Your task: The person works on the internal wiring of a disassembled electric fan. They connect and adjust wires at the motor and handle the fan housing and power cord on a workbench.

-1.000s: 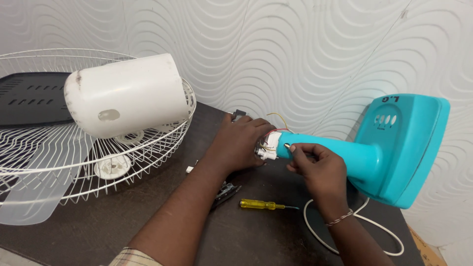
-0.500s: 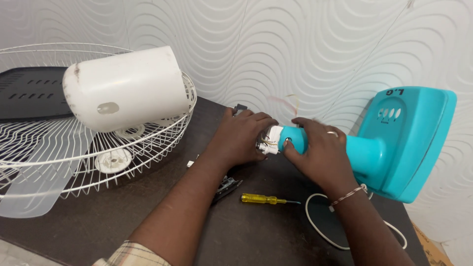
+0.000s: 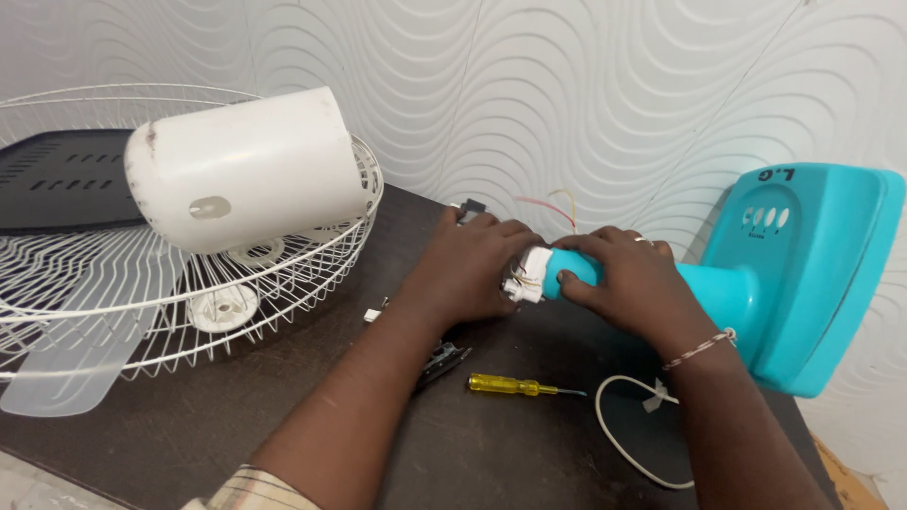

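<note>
Dark table [image 3: 283, 425] below a wavy white wall: the teal fan stand's neck [image 3: 704, 288] is clasped by the right hand [image 3: 624, 283], its wired end [image 3: 524, 279] gripped by the left hand [image 3: 472, 269]; the motor housing [image 3: 246, 170] lies detached beyond, a yellow screwdriver [image 3: 515, 385] idle below the grip.

- dark brown table [image 3: 283, 416], pushed up against the wavy white wall
- wire fan guard [image 3: 142, 283] on its left side
- yellow-handled screwdriver [image 3: 515, 385] near the middle
- white cord [image 3: 628, 439] looping beside it
- teal fan stand [image 3: 803, 274] lying at the right edge

Bare tabletop [image 3: 283, 416] lies open between grille [image 3: 312, 264] and screwdriver [image 3: 515, 385].
</note>
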